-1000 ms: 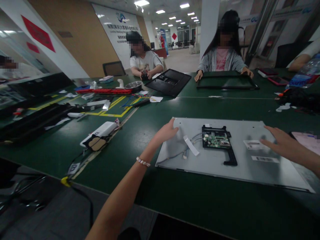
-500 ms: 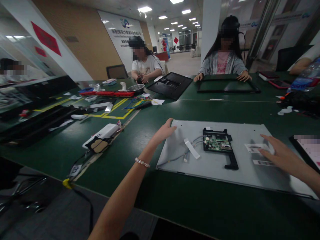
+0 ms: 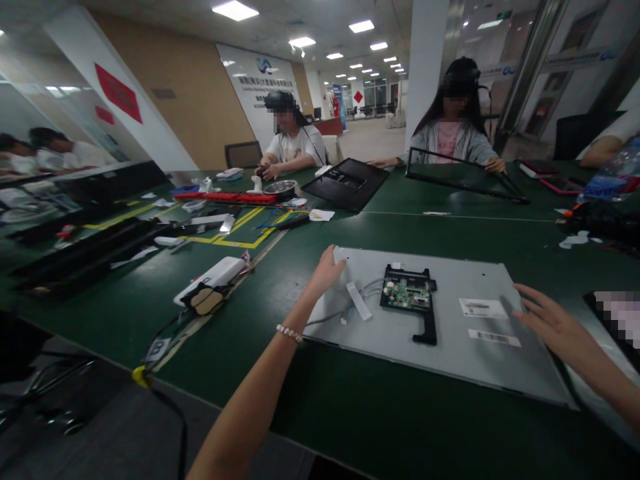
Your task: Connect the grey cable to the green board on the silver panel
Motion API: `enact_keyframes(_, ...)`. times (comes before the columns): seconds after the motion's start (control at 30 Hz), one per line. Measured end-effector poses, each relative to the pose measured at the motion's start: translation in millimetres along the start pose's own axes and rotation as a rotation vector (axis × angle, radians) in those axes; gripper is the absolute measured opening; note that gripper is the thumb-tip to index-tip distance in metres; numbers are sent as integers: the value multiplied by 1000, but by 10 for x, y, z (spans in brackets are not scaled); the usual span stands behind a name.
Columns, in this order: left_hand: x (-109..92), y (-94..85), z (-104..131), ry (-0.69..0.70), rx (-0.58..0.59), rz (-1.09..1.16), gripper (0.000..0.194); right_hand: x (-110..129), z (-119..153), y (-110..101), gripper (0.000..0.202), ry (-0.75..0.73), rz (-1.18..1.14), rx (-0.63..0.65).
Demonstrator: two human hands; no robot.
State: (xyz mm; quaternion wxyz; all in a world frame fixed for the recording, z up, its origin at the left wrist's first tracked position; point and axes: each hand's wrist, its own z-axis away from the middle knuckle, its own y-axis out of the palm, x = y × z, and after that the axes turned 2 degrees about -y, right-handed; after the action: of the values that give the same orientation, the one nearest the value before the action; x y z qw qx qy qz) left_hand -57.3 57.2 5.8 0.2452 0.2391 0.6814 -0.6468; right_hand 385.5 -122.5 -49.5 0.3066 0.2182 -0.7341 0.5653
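A grey metal-backed display panel lies flat on the green table, with a small green circuit board in a black bracket near its middle. Grey cables and a white ribbon strip lie left of the board. My left hand grips the panel's far left corner, thumb on top and fingers over the edge. At the right edge is my right hand, fingers spread and thumb over the panel's surface beside two white labels.
A white-wrapped pack with cables lies to the left. Across the table, a person holds a black frame; another sits behind a black back cover. A dark-edged tablet-like object lies right. A water bottle stands beyond.
The panel has slid left with my left hand. My right hand, earlier above the labels, is now at the panel's right edge. The person opposite has tilted the black frame up.
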Motion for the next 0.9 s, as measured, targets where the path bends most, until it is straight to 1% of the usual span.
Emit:
enact_keyframes(0.1,11,-3,-5,-22,-79,-135,65,-30,15,130,72,29,-168,67)
enact_keyframes(0.2,-38,-22,44,-30,-125,-252,65,-82,17,218,68,-62,-228,102)
enact_keyframes(0.3,-68,-31,88,-19,-137,-312,64,-104,26,253,62,-145,-151,132)
enact_keyframes(0.43,-35,-26,91,-25,-116,-339,63,-52,58,247,63,-248,31,167)
enact_keyframes(0.63,12,-85,71,-92,-93,-335,65,52,115,264,61,-293,137,202)
enact_keyframes(0.77,47,-157,58,-126,-70,-311,66,92,134,297,61,-317,161,208)
enact_keyframes(0.9,80,-231,39,-174,-49,-284,68,187,143,307,61,-317,156,204)
